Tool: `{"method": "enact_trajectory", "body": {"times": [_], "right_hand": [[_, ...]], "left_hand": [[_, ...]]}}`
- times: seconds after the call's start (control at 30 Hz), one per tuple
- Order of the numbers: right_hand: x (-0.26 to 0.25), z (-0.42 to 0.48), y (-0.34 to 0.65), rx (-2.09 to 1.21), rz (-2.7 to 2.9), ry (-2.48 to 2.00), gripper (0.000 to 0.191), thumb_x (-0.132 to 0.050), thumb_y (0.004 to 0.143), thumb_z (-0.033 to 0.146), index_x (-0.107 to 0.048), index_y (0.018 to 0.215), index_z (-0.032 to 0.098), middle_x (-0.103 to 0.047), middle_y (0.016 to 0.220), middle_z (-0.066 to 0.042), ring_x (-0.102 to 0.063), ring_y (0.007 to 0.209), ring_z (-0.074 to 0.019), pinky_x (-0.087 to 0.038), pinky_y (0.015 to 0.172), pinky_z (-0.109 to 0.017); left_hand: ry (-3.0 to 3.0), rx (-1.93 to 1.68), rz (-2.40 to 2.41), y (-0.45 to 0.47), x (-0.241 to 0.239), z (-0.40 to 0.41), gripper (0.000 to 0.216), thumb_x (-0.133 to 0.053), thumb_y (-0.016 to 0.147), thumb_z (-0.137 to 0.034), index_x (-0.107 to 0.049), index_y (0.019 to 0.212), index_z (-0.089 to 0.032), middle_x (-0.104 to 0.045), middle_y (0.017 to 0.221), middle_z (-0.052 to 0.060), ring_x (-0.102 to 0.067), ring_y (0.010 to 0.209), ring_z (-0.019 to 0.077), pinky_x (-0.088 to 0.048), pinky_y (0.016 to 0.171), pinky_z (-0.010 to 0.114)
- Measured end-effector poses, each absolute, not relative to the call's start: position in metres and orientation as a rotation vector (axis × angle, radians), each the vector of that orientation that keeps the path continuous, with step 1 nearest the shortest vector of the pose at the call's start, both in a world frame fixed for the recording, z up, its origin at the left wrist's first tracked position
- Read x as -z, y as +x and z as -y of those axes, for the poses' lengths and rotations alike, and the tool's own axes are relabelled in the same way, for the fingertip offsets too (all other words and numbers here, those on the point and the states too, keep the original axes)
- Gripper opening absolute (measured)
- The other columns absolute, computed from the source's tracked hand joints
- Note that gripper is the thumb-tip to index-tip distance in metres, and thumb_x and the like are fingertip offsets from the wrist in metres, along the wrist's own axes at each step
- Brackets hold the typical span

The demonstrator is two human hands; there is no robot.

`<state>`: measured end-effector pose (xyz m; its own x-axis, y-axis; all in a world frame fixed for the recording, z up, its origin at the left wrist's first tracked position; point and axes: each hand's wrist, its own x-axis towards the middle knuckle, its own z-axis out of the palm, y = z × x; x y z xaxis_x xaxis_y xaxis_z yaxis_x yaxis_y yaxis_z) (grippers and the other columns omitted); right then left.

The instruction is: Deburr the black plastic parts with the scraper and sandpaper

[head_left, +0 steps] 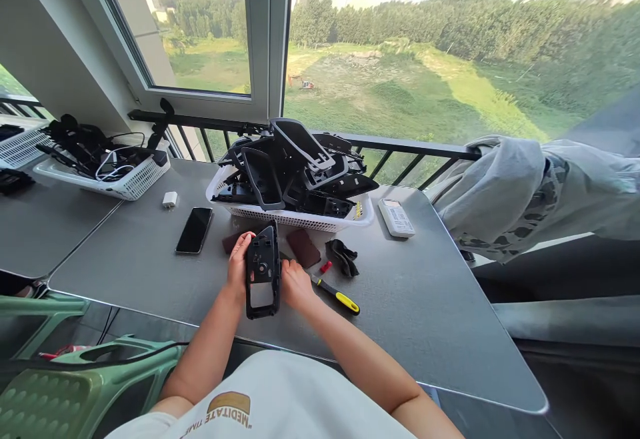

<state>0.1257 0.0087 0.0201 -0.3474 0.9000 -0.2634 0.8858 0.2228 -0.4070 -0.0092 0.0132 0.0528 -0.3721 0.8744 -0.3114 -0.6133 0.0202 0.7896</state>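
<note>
My left hand (239, 259) is wrapped round the left edge of a black plastic housing (263, 259), tilted upright above the table, with a rectangular window near its lower end. At its right edge my right hand (296, 282) has curled fingers; what they grip, if anything, is hidden. Just right of that hand lies a yellow-and-black handled tool (340, 296), its tip end near the fingers. A small red piece (326, 266), a crumpled black cloth-like scrap (343, 257) and a dark brown flat pad (303, 248) rest behind it.
Behind my hands a white basket (300, 218) is heaped with black plastic frames. A phone (195, 230) and a white charger plug (170, 199) lie left, a white box (397, 218) right. Another basket (137, 182) holds cables. Green stools (95, 386) stand below the table's left front edge.
</note>
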Motion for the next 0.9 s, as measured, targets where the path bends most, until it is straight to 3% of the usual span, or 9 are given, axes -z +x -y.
{"method": "enact_trajectory", "body": {"times": [0.17,0.3,0.4,0.47,0.57,0.7,0.9], "right_hand": [[-0.016,-0.013,0.143,-0.9,2.267,-1.8,0.019,-0.06,0.079,0.005,-0.061,0.097,0.014,-0.064,0.106,-0.017,-0.066,0.094,-0.0281,-0.049,0.078,-0.037],[-0.016,-0.017,0.164,-1.022,2.059,-1.711,0.004,-0.055,0.086,0.021,-0.057,0.084,0.018,-0.065,0.086,-0.009,-0.064,0.083,-0.0246,-0.045,0.072,-0.032],[-0.024,-0.022,0.187,-1.134,1.872,-1.589,0.041,-0.033,0.095,0.053,-0.054,0.078,0.021,-0.054,0.061,-0.001,-0.056,0.06,-0.0198,-0.041,0.058,-0.03],[-0.034,-0.025,0.205,-1.211,1.763,-1.493,0.063,-0.021,0.089,0.073,-0.054,0.074,0.022,-0.043,0.049,0.004,-0.045,0.048,-0.0164,-0.036,0.05,-0.028],[-0.053,-0.025,0.228,-1.273,1.641,-1.378,0.071,-0.023,0.081,0.085,-0.053,0.07,0.022,-0.036,0.042,0.006,-0.034,0.04,-0.0127,-0.031,0.044,-0.027],[-0.077,-0.016,0.242,-1.211,1.55,-1.313,0.059,-0.04,0.082,0.079,-0.054,0.086,0.022,-0.041,0.046,0.008,-0.033,0.04,-0.0115,-0.029,0.042,-0.025],[-0.1,-0.001,0.234,-0.807,2.115,-1.276,0.036,-0.047,0.095,0.047,-0.059,0.118,0.023,-0.072,0.079,-0.003,-0.066,0.068,-0.0195,-0.049,0.064,-0.03]], "left_hand": [[0.379,-1.561,-1.052,-0.006,-0.058,-0.011,0.035,-0.083,0.06,-0.042,-0.064,0.078,-0.019,-0.061,0.063,-0.004,-0.057,0.052,0.0096,-0.043,0.05,0.02],[0.427,-1.48,-0.992,-0.005,-0.063,-0.009,0.036,-0.082,0.061,-0.045,-0.062,0.079,-0.02,-0.061,0.061,-0.004,-0.056,0.049,0.0094,-0.041,0.045,0.018],[0.467,-1.422,-0.974,-0.003,-0.069,-0.007,0.037,-0.082,0.061,-0.046,-0.062,0.078,-0.02,-0.061,0.059,-0.003,-0.055,0.046,0.0098,-0.038,0.041,0.018],[0.504,-1.393,-0.964,-0.003,-0.073,-0.006,0.036,-0.081,0.062,-0.046,-0.063,0.078,-0.02,-0.061,0.057,-0.003,-0.053,0.044,0.0093,-0.037,0.04,0.018],[0.551,-1.351,-0.967,-0.002,-0.077,-0.005,0.034,-0.08,0.065,-0.046,-0.063,0.079,-0.02,-0.061,0.055,-0.003,-0.051,0.041,0.0085,-0.035,0.039,0.017],[0.596,-1.269,-0.963,0.002,-0.078,-0.004,0.037,-0.08,0.065,-0.048,-0.061,0.08,-0.019,-0.061,0.056,-0.003,-0.052,0.042,0.0083,-0.037,0.041,0.017],[0.628,-1.1,-0.94,0.013,-0.079,-0.003,0.045,-0.083,0.062,-0.051,-0.062,0.083,-0.018,-0.063,0.061,-0.005,-0.053,0.045,0.0067,-0.041,0.044,0.017]]}}
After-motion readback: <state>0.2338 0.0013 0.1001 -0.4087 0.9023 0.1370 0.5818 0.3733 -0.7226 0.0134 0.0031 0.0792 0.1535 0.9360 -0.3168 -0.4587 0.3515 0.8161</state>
